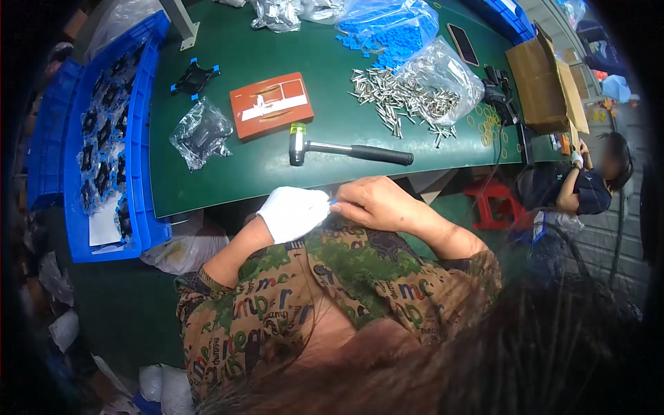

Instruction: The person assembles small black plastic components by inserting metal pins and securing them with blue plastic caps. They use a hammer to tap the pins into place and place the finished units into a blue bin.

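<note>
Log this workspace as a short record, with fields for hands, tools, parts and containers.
Left hand: white glove, fingertips meeting the right hand's
Right hand: bare
Between fingertips: small blue piece; which hand grips it is unclear
Surface: green table
Tool: hammer, lying flat
Block: red-brown, beyond the hammer head
Loose parts: metal pins, blue pieces
Container: blue crate at left, holding bagged black parts
</note>
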{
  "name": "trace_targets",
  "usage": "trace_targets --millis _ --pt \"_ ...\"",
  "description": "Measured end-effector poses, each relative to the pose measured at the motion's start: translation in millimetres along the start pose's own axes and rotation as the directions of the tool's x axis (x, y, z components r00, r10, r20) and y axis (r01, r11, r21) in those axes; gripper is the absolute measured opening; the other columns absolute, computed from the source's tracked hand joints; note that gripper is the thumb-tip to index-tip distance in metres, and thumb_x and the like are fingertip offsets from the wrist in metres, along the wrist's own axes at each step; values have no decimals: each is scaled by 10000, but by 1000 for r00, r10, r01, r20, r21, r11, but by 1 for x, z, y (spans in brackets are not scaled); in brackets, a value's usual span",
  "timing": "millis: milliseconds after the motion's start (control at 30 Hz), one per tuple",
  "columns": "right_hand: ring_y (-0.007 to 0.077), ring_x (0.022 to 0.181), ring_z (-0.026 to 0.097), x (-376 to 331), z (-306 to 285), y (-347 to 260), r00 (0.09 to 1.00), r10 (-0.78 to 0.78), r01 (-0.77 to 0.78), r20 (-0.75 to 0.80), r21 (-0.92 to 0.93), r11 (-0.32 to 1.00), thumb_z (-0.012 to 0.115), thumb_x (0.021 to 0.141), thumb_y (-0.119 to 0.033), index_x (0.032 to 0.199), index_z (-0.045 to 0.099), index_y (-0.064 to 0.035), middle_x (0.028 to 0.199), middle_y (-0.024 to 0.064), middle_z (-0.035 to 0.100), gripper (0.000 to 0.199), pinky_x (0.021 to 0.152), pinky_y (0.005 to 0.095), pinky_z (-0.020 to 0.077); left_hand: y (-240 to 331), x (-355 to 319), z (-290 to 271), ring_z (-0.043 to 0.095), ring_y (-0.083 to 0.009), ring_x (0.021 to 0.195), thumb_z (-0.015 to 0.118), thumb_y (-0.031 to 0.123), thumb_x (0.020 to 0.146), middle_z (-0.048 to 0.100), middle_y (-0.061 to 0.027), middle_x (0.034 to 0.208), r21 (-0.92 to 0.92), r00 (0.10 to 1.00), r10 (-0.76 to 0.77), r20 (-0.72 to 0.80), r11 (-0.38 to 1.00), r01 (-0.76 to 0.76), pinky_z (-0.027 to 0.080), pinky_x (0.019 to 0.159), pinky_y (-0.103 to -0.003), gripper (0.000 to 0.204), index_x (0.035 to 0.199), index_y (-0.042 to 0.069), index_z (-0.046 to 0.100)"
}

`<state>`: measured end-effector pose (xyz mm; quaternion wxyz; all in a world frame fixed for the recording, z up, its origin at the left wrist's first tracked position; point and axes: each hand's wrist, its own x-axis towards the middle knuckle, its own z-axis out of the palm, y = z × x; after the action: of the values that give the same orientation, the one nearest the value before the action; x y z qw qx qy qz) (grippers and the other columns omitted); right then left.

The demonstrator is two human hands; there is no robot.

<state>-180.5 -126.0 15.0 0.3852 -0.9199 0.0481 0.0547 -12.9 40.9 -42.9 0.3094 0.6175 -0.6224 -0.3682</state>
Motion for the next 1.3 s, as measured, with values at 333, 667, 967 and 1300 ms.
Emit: trace_targets --millis 333,667,967,1300 --pt "418 894 639 -6 -3 8 1000 26 -27 4 74 997 504 1032 -329 989 612 -28 900 199 659 322 781 502 492 11 4 -3 669 -345 732 526 337 991 676 -122 789 59 992 -99 76 994 95 537 658 -449 273 885 115 646" --pt "436 878 631 -2 -11 3 984 31 -49 177 100 994 511 1030 -305 979 605 -28 878 210 652 296 767 510 485 6 1 8 658 -326 699 558 314 979 667 -107 759 36 999 -14 35 999 12 531 627 -411 260 864 100 648" --pt "445 843 631 6 -10 14 966 12 -64 259 195 979 550 1016 -285 979 609 -34 847 212 651 261 734 514 493 14 3 1 649 -268 646 578 324 978 673 -65 713 -157 984 -122 131 977 142 521 619 -378 270 863 106 688" --pt "427 807 627 11 -45 17 979 75 -103 189 143 984 555 1002 -279 948 618 -18 826 216 636 274 728 471 497 5 -2 8 652 -240 667 591 318 982 688 -60 750 -193 994 -62 87 978 77 528 633 -360 262 910 94 707"
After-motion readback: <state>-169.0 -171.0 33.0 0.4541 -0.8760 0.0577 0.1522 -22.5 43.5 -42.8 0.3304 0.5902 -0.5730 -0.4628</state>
